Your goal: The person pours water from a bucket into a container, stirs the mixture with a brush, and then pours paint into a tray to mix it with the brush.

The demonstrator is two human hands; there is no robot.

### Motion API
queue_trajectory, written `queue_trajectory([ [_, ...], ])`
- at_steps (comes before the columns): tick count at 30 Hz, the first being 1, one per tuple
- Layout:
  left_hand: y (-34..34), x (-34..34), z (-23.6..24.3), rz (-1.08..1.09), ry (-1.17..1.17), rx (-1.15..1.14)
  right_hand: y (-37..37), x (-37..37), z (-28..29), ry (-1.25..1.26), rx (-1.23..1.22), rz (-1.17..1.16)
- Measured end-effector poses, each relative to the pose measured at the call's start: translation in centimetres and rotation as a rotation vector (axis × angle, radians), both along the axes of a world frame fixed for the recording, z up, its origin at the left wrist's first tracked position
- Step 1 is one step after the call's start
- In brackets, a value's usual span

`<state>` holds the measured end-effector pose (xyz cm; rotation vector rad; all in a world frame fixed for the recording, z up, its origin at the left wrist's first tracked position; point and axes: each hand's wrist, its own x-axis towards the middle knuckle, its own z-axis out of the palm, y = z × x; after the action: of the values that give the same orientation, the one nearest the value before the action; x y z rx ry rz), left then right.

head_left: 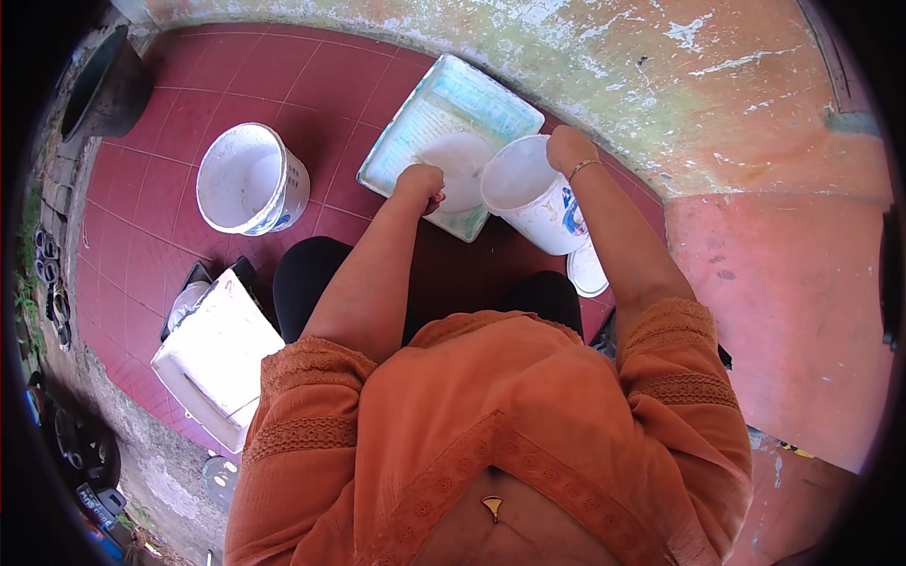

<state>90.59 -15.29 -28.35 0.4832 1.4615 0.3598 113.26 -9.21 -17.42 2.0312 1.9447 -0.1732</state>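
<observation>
A white rectangular tray [396, 141] with turquoise stains lies on the floor in front of me. My left hand [422, 185] is closed above its near left edge, beside a pale round piece [462, 162] that lies over the tray. Whether the fingers grip this piece is hidden. My right hand [571, 149] is closed on the upper rim of a white bucket [547, 209] with blue print. That bucket leans toward the tray, its mouth turned to the left and up. What is inside it is hard to make out.
A second white bucket [291, 189] stands upright at the left. A white box-like thing [212, 344] lies by my left knee. A round white lid [587, 271] is partly behind the tilted bucket. A peeling wall [613, 66] borders the tiled floor; a dark tub [109, 90] is far left.
</observation>
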Motion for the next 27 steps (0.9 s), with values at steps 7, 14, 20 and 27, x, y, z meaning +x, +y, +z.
queue_trajectory([
  [7, 0.2, -0.1, -0.3, -0.049, 0.018, 0.005, 0.2, -0.5, 0.2, -0.017, -0.01, 0.007],
  [14, 0.3, -0.2, -0.9, -0.029, 0.002, 0.0, 0.3, 0.7, -0.3, -0.002, -0.016, -0.022],
  [20, 0.4, 0.0, -1.0, -0.087, -0.005, -0.011, 0.2, 0.1, 0.3, -0.003, -0.025, -0.024],
  [27, 0.5, -0.2, -1.2, -0.114, -0.015, -0.007, 0.8, 2.0, -1.3, -0.008, -0.048, 0.026],
])
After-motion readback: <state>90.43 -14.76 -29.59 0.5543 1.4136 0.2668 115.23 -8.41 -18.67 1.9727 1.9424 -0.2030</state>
